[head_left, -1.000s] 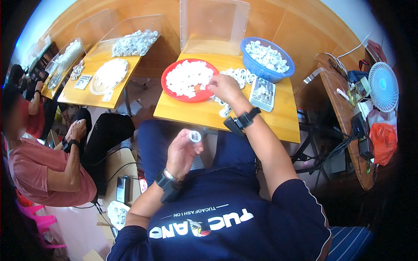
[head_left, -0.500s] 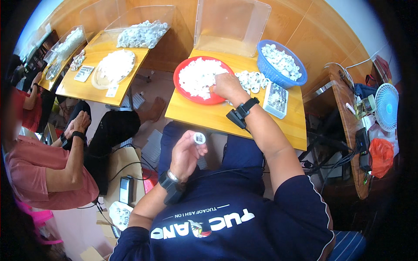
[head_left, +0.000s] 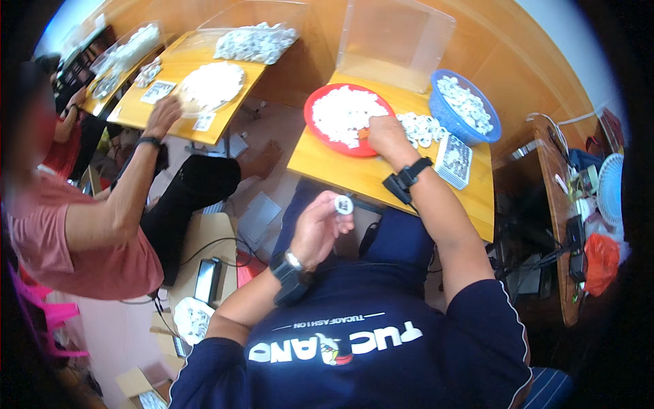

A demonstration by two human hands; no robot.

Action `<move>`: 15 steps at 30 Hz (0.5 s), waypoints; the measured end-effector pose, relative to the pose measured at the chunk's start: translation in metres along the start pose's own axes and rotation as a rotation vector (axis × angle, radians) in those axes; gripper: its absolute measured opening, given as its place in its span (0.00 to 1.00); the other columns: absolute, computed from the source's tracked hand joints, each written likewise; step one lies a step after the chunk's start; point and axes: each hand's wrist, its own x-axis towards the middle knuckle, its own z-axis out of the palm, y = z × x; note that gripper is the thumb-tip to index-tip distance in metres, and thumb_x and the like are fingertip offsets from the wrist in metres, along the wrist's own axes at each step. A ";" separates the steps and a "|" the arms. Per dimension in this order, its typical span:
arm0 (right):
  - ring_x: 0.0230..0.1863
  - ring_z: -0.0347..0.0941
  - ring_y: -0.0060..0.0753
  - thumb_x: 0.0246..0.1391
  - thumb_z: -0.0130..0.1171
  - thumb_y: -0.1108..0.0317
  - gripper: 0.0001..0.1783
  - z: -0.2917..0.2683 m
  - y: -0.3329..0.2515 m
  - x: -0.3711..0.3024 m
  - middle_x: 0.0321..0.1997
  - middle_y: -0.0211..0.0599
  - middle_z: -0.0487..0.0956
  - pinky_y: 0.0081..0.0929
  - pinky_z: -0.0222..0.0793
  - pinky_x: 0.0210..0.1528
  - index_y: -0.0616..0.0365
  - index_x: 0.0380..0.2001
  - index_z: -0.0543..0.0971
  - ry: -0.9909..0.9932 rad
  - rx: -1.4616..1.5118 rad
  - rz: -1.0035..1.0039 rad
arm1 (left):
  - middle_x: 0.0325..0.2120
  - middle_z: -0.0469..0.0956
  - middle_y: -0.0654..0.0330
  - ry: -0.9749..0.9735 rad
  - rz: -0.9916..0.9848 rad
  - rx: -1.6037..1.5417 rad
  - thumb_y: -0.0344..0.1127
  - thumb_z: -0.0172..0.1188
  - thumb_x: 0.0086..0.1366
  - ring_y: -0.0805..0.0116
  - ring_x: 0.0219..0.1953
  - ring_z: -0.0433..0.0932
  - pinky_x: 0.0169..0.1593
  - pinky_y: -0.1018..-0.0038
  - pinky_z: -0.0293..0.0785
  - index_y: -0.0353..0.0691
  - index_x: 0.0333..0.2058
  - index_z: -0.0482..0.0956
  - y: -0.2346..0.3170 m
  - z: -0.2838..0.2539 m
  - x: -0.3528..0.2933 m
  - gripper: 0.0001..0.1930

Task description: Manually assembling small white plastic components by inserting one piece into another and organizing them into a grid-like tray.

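My left hand (head_left: 317, 230) is raised in front of my lap, its fingers closed on a small round white piece (head_left: 343, 204) with a dark mark on its face. Over the right rim of a red round tray (head_left: 332, 142) is my right hand (head_left: 390, 140), fingers bent downward and partly hidden. A bit of orange shows at those fingertips; I cannot make out what they hold. Small white pieces (head_left: 344, 112) heap up in the tray. Right of that hand lie loose round white pieces (head_left: 421, 129) and a stack of flat printed cards (head_left: 453, 162).
A blue basket (head_left: 441, 117) of white pieces stands at the table's (head_left: 320, 165) right. Behind is a clear plastic bin (head_left: 395, 44). At left, a co-worker's hand (head_left: 163, 116) is by a round tray on another table. A fan (head_left: 611, 189) stands far right.
The whole view has shifted, with the tables now farther right. The co-worker's hand has moved from the lap up to their table. My hands keep much the same pose.
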 end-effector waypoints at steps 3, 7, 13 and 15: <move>0.34 0.78 0.50 0.45 0.54 0.73 0.10 -0.010 0.005 -0.010 0.28 0.55 0.79 0.40 0.73 0.39 0.63 0.30 0.81 0.090 0.184 0.104 | 0.28 0.75 0.57 -0.003 0.008 -0.003 0.35 0.48 0.69 0.68 0.29 0.74 0.34 0.75 0.72 0.36 0.38 0.69 -0.004 0.008 0.009 0.08; 0.32 0.79 0.40 0.44 0.59 0.73 0.10 -0.036 0.010 -0.026 0.27 0.48 0.80 0.32 0.73 0.37 0.62 0.33 0.80 0.078 0.512 0.163 | 0.27 0.77 0.59 -0.028 0.014 0.008 0.34 0.44 0.70 0.70 0.28 0.77 0.33 0.78 0.72 0.37 0.38 0.70 -0.007 0.018 0.021 0.08; 0.33 0.76 0.20 0.51 0.62 0.71 0.08 -0.068 0.005 -0.068 0.32 0.33 0.81 0.19 0.72 0.35 0.63 0.34 0.78 0.100 1.359 0.176 | 0.28 0.74 0.55 -0.203 0.078 0.015 0.39 0.50 0.67 0.63 0.30 0.74 0.36 0.72 0.72 0.37 0.40 0.68 -0.002 0.040 0.059 0.11; 0.33 0.75 0.19 0.54 0.60 0.73 0.07 -0.082 0.001 -0.079 0.33 0.32 0.80 0.16 0.72 0.35 0.63 0.36 0.78 0.181 1.670 0.177 | 0.29 0.73 0.54 -0.298 0.105 0.022 0.40 0.50 0.68 0.63 0.30 0.72 0.35 0.72 0.69 0.38 0.40 0.67 0.006 0.061 0.074 0.11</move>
